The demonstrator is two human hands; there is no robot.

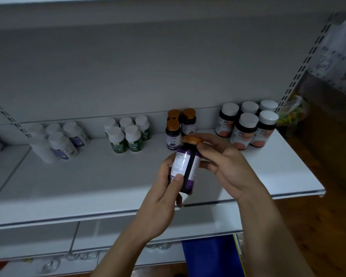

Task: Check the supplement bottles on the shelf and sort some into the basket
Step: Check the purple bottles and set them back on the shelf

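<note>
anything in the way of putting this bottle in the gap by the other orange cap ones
Nothing visible. The held bottle, gripped by the left hand and right hand, hangs just in front of that bare spot on the shelf, right of the front orange-capped bottle.

L hand (pixel 163 193) curled, R hand (pixel 226 166) pinching

Purple-labelled dark bottle (pixel 185 166) with orange cap (pixel 191 140); white shelf (pixel 88 176); green-labelled white-capped bottles (pixel 126 136).

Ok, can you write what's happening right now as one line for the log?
step: label check | purple bottle: held above shelf | left hand: grips body | right hand: fingers on orange cap
</note>
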